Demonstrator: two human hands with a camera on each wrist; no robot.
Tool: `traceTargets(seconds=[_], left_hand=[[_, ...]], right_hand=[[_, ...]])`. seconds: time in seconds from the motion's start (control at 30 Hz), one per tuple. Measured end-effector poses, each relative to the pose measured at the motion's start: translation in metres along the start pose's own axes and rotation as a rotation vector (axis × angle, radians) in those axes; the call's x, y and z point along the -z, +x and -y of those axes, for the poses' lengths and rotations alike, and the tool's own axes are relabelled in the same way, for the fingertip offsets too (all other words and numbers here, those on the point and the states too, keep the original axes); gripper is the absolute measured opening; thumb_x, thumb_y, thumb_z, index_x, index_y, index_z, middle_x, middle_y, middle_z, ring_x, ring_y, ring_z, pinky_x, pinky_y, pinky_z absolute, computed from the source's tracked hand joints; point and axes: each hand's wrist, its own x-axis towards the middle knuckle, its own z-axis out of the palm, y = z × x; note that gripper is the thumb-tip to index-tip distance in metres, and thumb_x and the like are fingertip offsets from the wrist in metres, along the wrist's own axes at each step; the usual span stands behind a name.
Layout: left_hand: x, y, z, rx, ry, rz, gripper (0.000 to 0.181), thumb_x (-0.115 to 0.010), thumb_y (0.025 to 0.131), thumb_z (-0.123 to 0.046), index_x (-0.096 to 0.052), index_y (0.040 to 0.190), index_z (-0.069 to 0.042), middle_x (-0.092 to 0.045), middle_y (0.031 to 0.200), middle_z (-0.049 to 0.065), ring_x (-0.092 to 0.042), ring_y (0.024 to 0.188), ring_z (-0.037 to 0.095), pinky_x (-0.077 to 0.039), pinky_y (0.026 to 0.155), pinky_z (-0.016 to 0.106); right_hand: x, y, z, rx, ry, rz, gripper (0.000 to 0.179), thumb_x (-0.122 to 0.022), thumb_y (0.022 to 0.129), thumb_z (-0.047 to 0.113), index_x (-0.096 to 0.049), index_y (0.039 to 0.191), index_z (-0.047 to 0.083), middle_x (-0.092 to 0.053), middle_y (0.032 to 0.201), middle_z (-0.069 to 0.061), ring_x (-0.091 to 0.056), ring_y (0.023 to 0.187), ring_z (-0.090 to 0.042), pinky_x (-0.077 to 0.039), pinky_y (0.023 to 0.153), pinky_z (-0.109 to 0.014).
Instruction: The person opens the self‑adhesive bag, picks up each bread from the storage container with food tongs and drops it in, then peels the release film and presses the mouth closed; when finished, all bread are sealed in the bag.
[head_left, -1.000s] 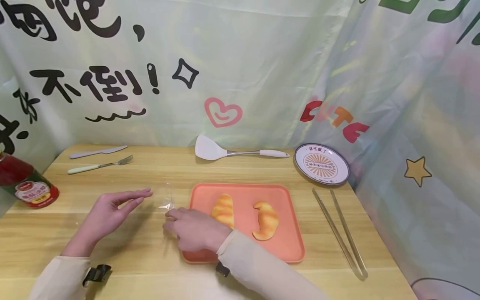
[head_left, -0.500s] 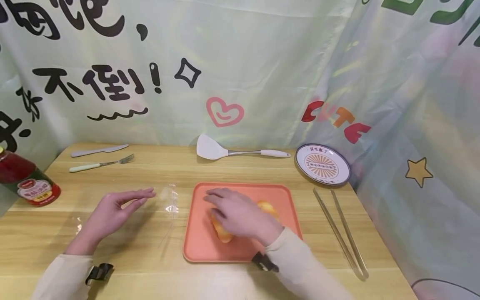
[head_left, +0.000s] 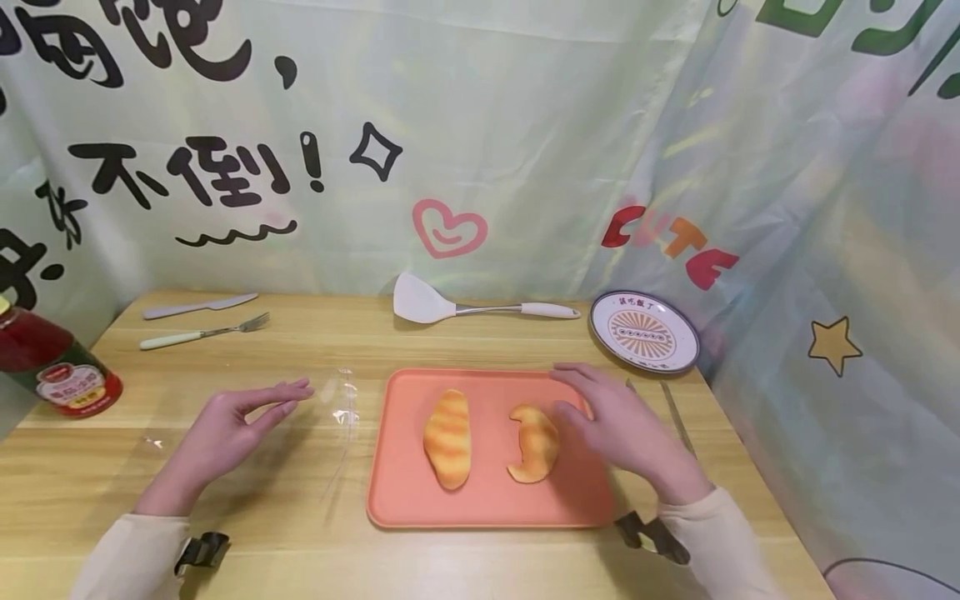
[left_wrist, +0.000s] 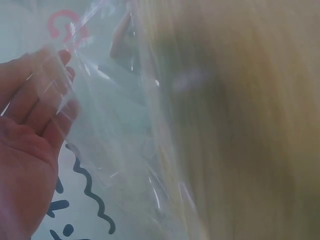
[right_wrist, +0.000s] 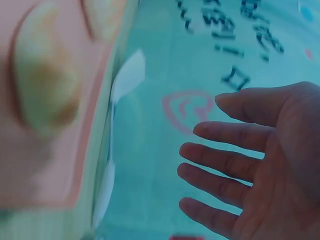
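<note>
My left hand (head_left: pixel 232 433) hovers over the table left of the tray, its fingers fairly straight and the thumb apart. Clear plastic film (head_left: pixel 345 408), which looks like a bag, lies about that hand; in the left wrist view, the film (left_wrist: pixel 120 125) passes over the fingertips. Whether the hand is inside it, I cannot tell. Above the right edge of the pink tray (head_left: pixel 491 507) is my right hand (head_left: pixel 622 429), fingers spread and holding nothing. On the tray lie an oval bread piece (head_left: pixel 448 440) and, nearest the right hand, a curved croissant (head_left: pixel 537 446).
Metal tongs (head_left: pixel 678 417) lie at the right, partly hidden by my right arm. Along the back are a knife (head_left: pixel 198 307), a fork (head_left: pixel 202 333), a white spatula (head_left: pixel 423 302) and a patterned plate (head_left: pixel 645 331). A red-filled bottle (head_left: pixel 56 362) leans at far left.
My right hand has left the plastic film's edge and swept rightward across the tray to its right side, uncovering both breads. My left hand has stayed in nearly the same place.
</note>
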Motion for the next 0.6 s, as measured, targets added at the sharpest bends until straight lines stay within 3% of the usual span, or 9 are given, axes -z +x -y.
traceTargets(seconds=[0.27,0.43,0.6], left_hand=[[0.001,-0.002,0.0,-0.005,-0.012,0.005,0.025,-0.068,0.093,-0.008,-0.074,0.117,-0.015,-0.064,0.127,0.005,-0.055,0.113,-0.002,-0.032,0.091,0.003],[0.001,-0.002,0.0,-0.022,-0.034,0.005,0.023,-0.068,0.093,-0.006,-0.074,0.115,-0.011,-0.065,0.126,0.006,-0.055,0.115,-0.001,-0.032,0.093,0.004],[0.001,-0.002,0.002,-0.029,-0.039,0.007,0.024,-0.068,0.092,-0.005,-0.074,0.114,-0.011,-0.065,0.126,0.007,-0.055,0.117,-0.001,-0.033,0.093,0.004]], right_hand=[[0.011,-0.028,-0.052,-0.156,-0.062,-0.022,0.054,-0.069,0.091,0.019,-0.051,0.134,-0.008,-0.05,0.135,-0.029,-0.044,0.125,-0.048,-0.036,0.101,-0.061],[0.013,-0.047,-0.079,-0.264,-0.123,0.029,0.064,-0.071,0.089,0.022,-0.045,0.132,-0.017,-0.045,0.132,-0.04,-0.041,0.122,-0.056,-0.034,0.101,-0.064],[0.014,-0.063,-0.096,-0.387,-0.172,0.125,0.068,-0.074,0.086,0.031,-0.048,0.121,-0.021,-0.051,0.11,-0.039,-0.052,0.101,-0.054,-0.044,0.083,-0.063]])
